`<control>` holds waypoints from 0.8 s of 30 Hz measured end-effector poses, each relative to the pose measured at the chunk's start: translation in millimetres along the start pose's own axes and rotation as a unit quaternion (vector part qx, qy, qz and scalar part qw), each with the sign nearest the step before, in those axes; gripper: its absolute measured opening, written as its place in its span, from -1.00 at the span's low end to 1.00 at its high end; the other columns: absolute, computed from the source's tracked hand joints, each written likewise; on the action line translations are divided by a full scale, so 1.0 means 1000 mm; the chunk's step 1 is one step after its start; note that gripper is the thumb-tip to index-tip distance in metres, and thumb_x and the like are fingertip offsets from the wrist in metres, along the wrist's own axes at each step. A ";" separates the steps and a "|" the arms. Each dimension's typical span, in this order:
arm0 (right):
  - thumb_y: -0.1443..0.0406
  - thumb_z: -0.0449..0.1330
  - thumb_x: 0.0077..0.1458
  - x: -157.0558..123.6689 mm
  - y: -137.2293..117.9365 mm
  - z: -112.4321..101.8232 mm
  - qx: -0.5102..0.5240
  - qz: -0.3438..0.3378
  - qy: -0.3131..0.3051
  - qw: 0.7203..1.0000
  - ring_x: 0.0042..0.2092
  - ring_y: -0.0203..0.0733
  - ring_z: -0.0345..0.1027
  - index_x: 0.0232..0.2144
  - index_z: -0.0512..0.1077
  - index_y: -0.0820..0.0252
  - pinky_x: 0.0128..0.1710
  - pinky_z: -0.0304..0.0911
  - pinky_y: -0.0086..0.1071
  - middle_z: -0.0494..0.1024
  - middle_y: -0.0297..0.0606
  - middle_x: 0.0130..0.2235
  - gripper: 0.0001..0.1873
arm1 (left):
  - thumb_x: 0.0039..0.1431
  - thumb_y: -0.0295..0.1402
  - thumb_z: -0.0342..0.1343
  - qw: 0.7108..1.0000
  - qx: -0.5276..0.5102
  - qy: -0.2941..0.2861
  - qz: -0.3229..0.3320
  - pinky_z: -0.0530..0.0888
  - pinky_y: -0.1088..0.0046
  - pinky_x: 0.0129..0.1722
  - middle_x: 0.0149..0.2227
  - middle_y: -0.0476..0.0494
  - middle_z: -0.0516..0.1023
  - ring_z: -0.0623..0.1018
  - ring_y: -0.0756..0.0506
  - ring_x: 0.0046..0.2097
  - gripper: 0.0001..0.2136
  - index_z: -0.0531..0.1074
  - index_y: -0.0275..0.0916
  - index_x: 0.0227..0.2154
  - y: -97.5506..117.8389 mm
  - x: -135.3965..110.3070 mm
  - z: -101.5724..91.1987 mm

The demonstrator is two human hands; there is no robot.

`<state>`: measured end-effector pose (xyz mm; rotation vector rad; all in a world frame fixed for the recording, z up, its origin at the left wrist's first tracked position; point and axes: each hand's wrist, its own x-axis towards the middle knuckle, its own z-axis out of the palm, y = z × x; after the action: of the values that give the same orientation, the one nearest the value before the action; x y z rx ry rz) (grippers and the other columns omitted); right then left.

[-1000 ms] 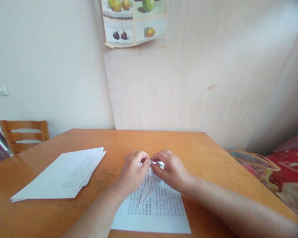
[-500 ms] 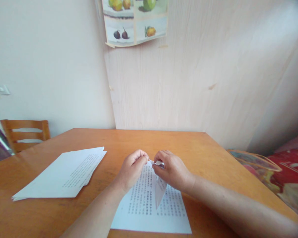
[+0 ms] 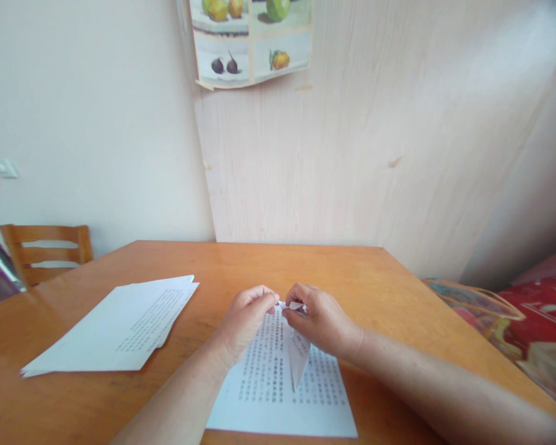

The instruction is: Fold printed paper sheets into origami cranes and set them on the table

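Observation:
Between my hands is a small folded piece of printed paper [image 3: 299, 364], its pointed end hanging down over a flat printed sheet [image 3: 278, 419]. My right hand [image 3: 322, 318] pinches the upper part of the folded paper between thumb and fingers. My left hand [image 3: 250, 318] is closed in a pinch at the paper's narrow top tip, thumb against forefinger. The fingers cover much of the folded paper's upper end. Both hands are just above the far edge of the flat sheet, which lies on the wooden table.
A stack of printed sheets [image 3: 102, 334] lies on the left of the wooden table [image 3: 241, 262]. A wooden chair [image 3: 49, 235] stands beyond the left edge. Red and clear bags [image 3: 537, 309] are beyond the right edge. Fruit pictures [image 3: 254, 43] hang on the wall behind.
Both hands stay almost in place, with the left fingertips dipping slightly at the tip. The folded paper's hanging point has shifted a little to the right.

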<state>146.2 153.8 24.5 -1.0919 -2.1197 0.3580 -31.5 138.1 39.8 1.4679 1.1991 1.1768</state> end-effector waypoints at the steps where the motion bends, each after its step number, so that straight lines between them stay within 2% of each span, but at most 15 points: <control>1: 0.34 0.20 0.13 0.000 0.000 0.000 0.004 0.001 0.000 1.000 -0.32 -0.22 0.35 -0.35 0.39 0.13 -0.34 0.14 -0.39 0.51 -0.33 -0.37 -0.97 | 0.13 -0.22 0.10 1.000 -0.003 0.000 0.000 0.27 0.43 -0.30 -0.50 0.07 0.34 0.35 -0.03 -0.35 -0.78 0.35 -0.23 -0.54 0.000 0.000 0.000; 9: 0.32 0.20 0.13 0.001 0.005 0.003 0.028 0.019 -0.003 0.999 -0.36 -0.24 0.34 -0.36 0.40 0.13 -0.39 0.12 -0.41 0.51 -0.35 -0.40 -0.97 | 0.11 -0.24 0.13 1.000 -0.023 0.000 -0.009 0.25 0.43 -0.31 -0.51 0.06 0.34 0.34 -0.03 -0.36 -0.78 0.37 -0.23 -0.55 -0.003 0.002 -0.001; 14: 0.30 0.20 0.13 0.003 0.007 0.005 0.035 0.035 -0.008 0.999 -0.36 -0.24 0.35 -0.35 0.42 0.14 -0.39 0.12 -0.42 0.52 -0.34 -0.39 -0.97 | 0.13 -0.20 0.14 0.999 -0.032 -0.002 -0.014 0.27 0.40 -0.23 -0.45 -0.01 0.43 0.39 -0.07 -0.28 -0.77 0.44 -0.26 -0.49 -0.005 0.002 -0.001; 18: 0.29 0.20 0.13 0.003 0.007 0.003 0.032 0.034 -0.013 0.999 -0.36 -0.25 0.35 -0.35 0.42 0.14 -0.38 0.12 -0.42 0.52 -0.34 -0.39 -0.96 | 0.13 -0.15 0.17 0.999 -0.033 0.000 -0.020 0.25 0.41 -0.25 -0.48 0.02 0.38 0.35 -0.05 -0.32 -0.73 0.40 -0.25 -0.52 -0.006 0.003 -0.001; 24: 0.30 0.20 0.13 0.002 0.004 0.002 0.035 0.035 -0.014 0.999 -0.36 -0.25 0.35 -0.35 0.41 0.15 -0.38 0.12 -0.42 0.51 -0.35 -0.40 -0.97 | 0.10 -0.18 0.20 0.998 -0.045 0.001 -0.034 0.23 0.42 -0.28 -0.50 0.04 0.35 0.32 -0.04 -0.35 -0.74 0.38 -0.24 -0.54 -0.007 0.003 0.000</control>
<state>146.4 158.0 21.6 -1.1278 -2.0819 0.4796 -32.7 141.9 33.4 1.3481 1.1735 1.1710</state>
